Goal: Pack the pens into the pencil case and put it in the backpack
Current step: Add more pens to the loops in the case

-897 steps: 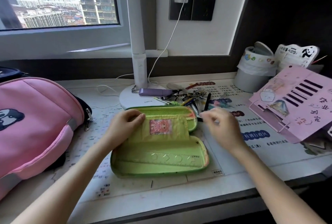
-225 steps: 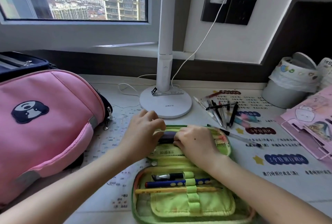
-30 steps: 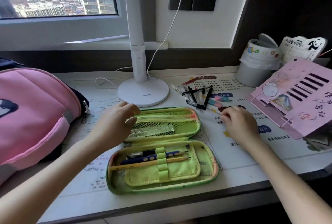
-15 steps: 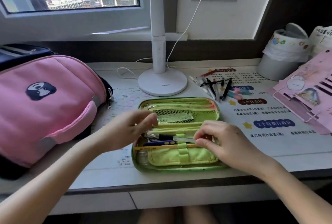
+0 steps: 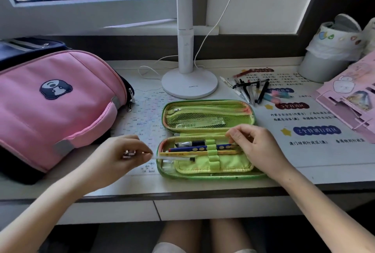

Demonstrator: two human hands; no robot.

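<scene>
My left hand [image 5: 121, 156] pinches a clear pen [image 5: 174, 158] at the pencil case's [image 5: 205, 176] left end, I can't tell if my right hand [image 5: 258, 148] holds anything, and next the pen slides under the loop [image 5: 212, 152].

Both forearms [image 5: 60, 202] are bare, as are the left hand [image 5: 119, 151] and right hand [image 5: 257, 147]. Under the desk's [image 5: 203, 188] front edge: bare knees [image 5: 180, 232], pale shorts [image 5: 168, 249].

Our left grip [image 5: 119, 155] pinches a pen [image 5: 174, 158] between thumb and forefinger; our right grip [image 5: 257, 147] curls, fingertips down.
</scene>
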